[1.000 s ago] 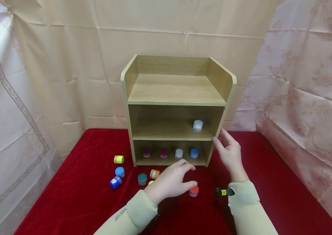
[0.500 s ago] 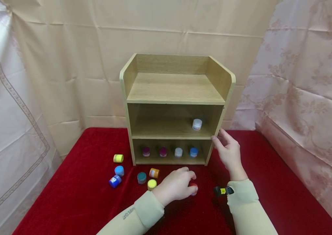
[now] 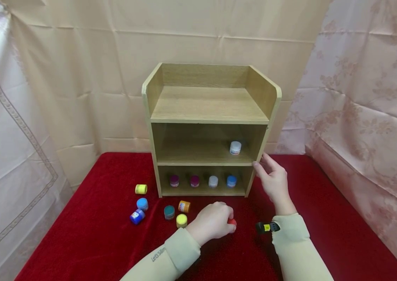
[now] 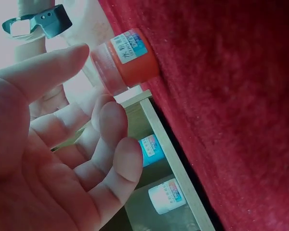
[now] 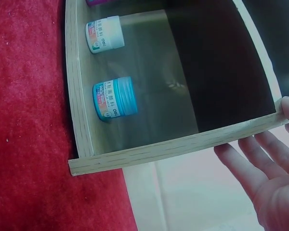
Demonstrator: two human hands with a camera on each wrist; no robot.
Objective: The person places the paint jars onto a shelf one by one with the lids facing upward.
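My left hand [image 3: 211,221] pinches a red paint jar [image 4: 137,62] by its lid, between thumb and fingertips. The jar stands upright on the red cloth in front of the shelf, mostly hidden by the hand in the head view. My right hand [image 3: 275,182] holds the right side panel of the small wooden shelf [image 3: 210,121], thumb at the front edge and fingers along the outer face. On the bottom level stand two purple jars [image 3: 194,181], a white jar [image 3: 213,181] and a blue jar [image 5: 114,98]. Another white jar [image 3: 235,148] is on the middle level.
Left of my left hand lie a yellow-lidded jar [image 3: 181,221], an orange jar [image 3: 184,206] and a green jar [image 3: 169,212]. Farther left are two blue jars [image 3: 137,216] and a tipped yellow jar [image 3: 141,189]. Curtains [image 3: 79,78] hang behind the table.
My left hand has come down and slightly right, and its fingers have closed on the red paint jar. My right hand stays at the shelf's side.
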